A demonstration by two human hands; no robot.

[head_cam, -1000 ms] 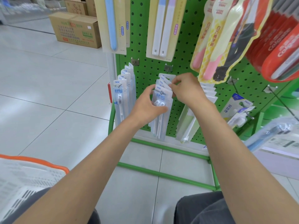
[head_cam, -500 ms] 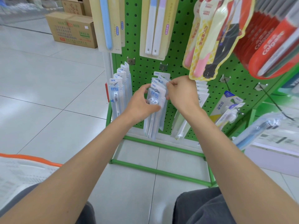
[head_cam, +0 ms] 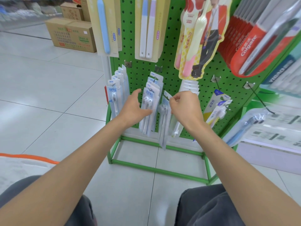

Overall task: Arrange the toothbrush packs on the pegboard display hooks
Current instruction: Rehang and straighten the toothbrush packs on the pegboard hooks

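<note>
Loose toothbrush pack (head_cam: 163, 115) is hanging off-hook, just above frame centre, in the gap between the centre stack (head_cam: 152, 95) and the white packs (head_cam: 189, 86). Its long axis is running 12-to-6: header card up, brush heads just under it, handles pointing at 6 toward the green base frame (head_cam: 156, 170). The pack is motion-blurred, so I can't tell which way its face is turned.

Right hand (head_cam: 184, 108) is sitting at 3 o'clock of the pack, with thumb and curled fingers pinching the top corner of the header. The pack is dangling free below that pinch, with nothing else touching it.

Left hand (head_cam: 133, 108) is sitting at 9 o'clock of the centre stack. Its fingers are spread and straight with the thumb up, gripping nothing. The fingertips are lying against the lower blister of the front pack.

The centre stack is hanging on its hook on the green pegboard (head_cam: 141, 69), all long axes vertical, heads up. A second stack of the same kind (head_cam: 116, 92) is hanging at 9 o'clock of it, at the board's left edge.

Further out, at 12, long pale packs (head_cam: 146, 30) are hanging. At 1, yellow-pink packs (head_cam: 190, 38) are hanging, and at 2, red Colgate packs (head_cam: 244, 46). A bare hook (head_cam: 260, 101) is sticking out at 3. A cardboard box (head_cam: 71, 35) is sitting on the floor at 10, and an orange-rimmed basket (head_cam: 24, 163) is showing at 8.
</note>
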